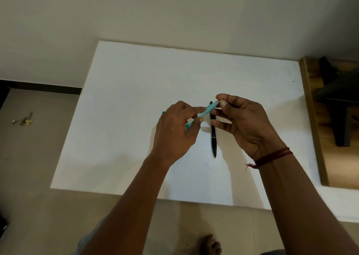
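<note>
1. My right hand (244, 122) pinches the far end of the teal pen (207, 110) between thumb and forefinger. The other fingers are loosely spread.
2. My left hand (174, 132) curls closed round the pen's near end.
3. Location: the teal pen is held in the air, crossing over the top end of the black pen (213, 136).
4. Long axis: diagonal, from left of the black pen to just right of its top. I cannot tell which end is the tip.
5. Step in hand, as I judge it: opening the pen. The next move calls for a firm left grip and a straight pull or twist along the axis.
6. The black pen lies flat on the white board (136, 79).
</note>
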